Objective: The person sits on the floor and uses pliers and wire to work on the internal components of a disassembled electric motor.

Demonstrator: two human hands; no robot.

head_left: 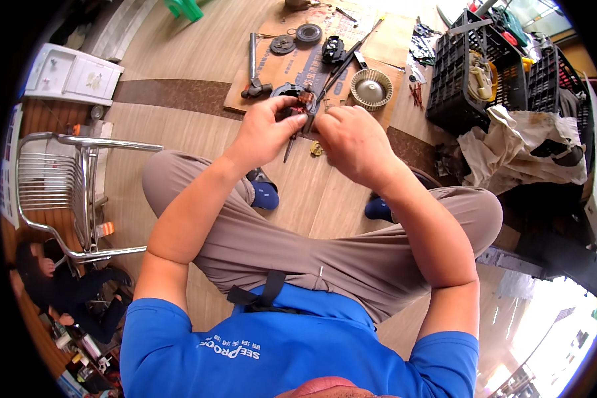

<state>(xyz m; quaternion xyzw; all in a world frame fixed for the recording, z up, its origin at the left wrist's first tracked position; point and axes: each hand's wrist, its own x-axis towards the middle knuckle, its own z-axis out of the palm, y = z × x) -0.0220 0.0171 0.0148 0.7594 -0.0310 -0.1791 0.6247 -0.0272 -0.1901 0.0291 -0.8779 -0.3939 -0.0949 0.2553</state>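
Both of my hands meet at the near edge of the cardboard. My left hand [266, 127] is closed, with thumb and fingers pinching a small motor part with copper-coloured windings [306, 98]. A thin dark rod [288, 148] points down below that grip. My right hand [355, 142] is right beside it, fingers curled against the part's right side; what they pinch is hidden. Just behind the left fingers lies a round dark housing [286, 89]. A small brass-coloured piece [317, 149] is on the floor below the hands.
Flattened cardboard [272, 73] carries a pale fan wheel [371, 89], dark discs [308, 33], a black part [333, 49] and a hammer-like tool [253, 63]. Black crates [458, 73] and a cloth sack [521, 142] stand right. A metal chair [79, 192] is left; another person [66, 285] sits lower left.
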